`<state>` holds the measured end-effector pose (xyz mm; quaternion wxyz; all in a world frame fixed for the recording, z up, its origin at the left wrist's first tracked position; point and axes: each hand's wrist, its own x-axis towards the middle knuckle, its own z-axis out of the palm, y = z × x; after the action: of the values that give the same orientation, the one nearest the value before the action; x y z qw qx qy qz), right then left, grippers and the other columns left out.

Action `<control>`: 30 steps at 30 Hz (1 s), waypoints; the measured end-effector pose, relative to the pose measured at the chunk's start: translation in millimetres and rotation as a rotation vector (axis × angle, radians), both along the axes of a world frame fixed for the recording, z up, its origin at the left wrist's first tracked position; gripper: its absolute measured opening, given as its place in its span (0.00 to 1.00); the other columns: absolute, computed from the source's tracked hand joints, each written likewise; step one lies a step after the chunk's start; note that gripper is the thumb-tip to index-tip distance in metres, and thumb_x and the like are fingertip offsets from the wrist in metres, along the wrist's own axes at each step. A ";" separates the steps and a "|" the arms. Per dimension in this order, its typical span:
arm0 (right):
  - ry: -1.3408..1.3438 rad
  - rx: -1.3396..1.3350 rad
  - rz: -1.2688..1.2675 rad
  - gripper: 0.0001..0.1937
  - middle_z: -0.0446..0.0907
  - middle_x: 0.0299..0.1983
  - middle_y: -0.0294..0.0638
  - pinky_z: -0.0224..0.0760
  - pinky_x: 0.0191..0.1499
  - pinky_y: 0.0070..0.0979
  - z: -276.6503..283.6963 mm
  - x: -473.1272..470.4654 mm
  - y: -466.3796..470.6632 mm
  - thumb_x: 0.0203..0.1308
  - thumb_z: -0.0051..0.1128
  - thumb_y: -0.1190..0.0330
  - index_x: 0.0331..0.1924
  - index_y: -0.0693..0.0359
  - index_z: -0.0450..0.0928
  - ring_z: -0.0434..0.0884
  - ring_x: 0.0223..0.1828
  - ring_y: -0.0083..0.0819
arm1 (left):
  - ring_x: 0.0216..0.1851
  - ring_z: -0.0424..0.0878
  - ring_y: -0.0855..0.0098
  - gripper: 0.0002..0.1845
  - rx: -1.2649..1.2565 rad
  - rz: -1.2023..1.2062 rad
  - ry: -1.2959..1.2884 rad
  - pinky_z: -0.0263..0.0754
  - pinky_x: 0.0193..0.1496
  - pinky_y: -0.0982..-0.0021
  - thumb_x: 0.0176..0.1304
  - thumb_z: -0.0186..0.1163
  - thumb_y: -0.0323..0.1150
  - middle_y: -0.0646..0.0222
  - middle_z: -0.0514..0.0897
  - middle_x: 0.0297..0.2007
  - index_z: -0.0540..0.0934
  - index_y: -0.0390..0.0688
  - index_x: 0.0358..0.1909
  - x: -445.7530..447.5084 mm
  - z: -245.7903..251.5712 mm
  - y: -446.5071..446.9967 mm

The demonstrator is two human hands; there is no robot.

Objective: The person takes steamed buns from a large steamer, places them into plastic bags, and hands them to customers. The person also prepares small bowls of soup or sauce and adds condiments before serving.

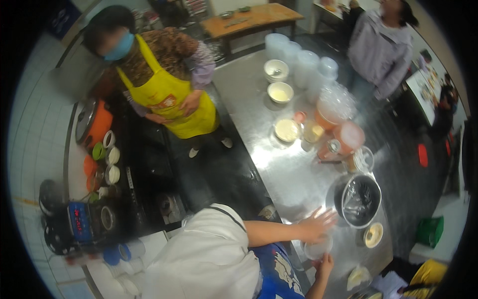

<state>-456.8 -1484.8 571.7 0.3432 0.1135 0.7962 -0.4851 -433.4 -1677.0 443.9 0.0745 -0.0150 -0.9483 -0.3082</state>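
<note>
My left hand (317, 224) is spread palm down over the steel table, blurred, just above a translucent plastic bowl or lid (318, 247). The fingers of my right hand (325, 263) pinch that piece's near rim. Beyond my left hand stands a large dark-lined bowl (361, 202) with a pale rim and smears inside. A small tub (373, 235) with pale yellow contents and what looks like a spoon sits beside it. A crumpled clear plastic bag (358, 277) lies near the table's lower end.
Stacked translucent containers (307, 61), white bowls (280, 92) and orange-red tubs (349, 136) crowd the far part of the steel table (242, 89). A person in a yellow apron (175, 104) stands across the aisle. Another person (381, 48) stands beyond the table. Jars (112, 173) line the left counter.
</note>
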 end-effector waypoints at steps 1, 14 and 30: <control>0.173 0.162 0.064 0.30 0.82 0.55 0.57 0.85 0.48 0.41 1.9 1.9 -3.2 0.73 0.67 0.53 0.67 0.69 0.76 0.87 0.49 0.43 | 0.89 0.40 0.44 0.55 0.107 0.038 -0.239 0.36 0.86 0.33 0.69 0.67 0.58 0.47 0.47 0.88 0.55 0.37 0.86 -7.0 54.4 -43.7; 0.627 0.641 1.113 0.56 0.55 0.84 0.63 0.54 0.75 0.74 8.3 -1.9 -55.8 0.54 0.70 0.31 0.84 0.49 0.63 0.56 0.83 0.70 | 0.82 0.56 0.40 0.46 -0.264 1.013 0.590 0.52 0.80 0.36 0.67 0.71 0.45 0.46 0.60 0.82 0.64 0.37 0.82 76.1 233.0 -277.0; 1.083 0.278 1.041 0.42 0.60 0.82 0.58 0.45 0.75 0.82 -93.3 -21.4 29.4 0.61 0.68 0.34 0.77 0.40 0.75 0.55 0.84 0.70 | 0.57 0.88 0.45 0.28 0.382 0.859 -0.857 0.83 0.61 0.49 0.68 0.65 0.53 0.45 0.90 0.53 0.89 0.37 0.54 334.6 -37.7 33.7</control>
<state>-478.2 -1455.4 478.4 0.0716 -0.4879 0.8579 -0.1440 -98.8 -1643.3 406.1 -0.1933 0.5049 -0.7437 -0.3933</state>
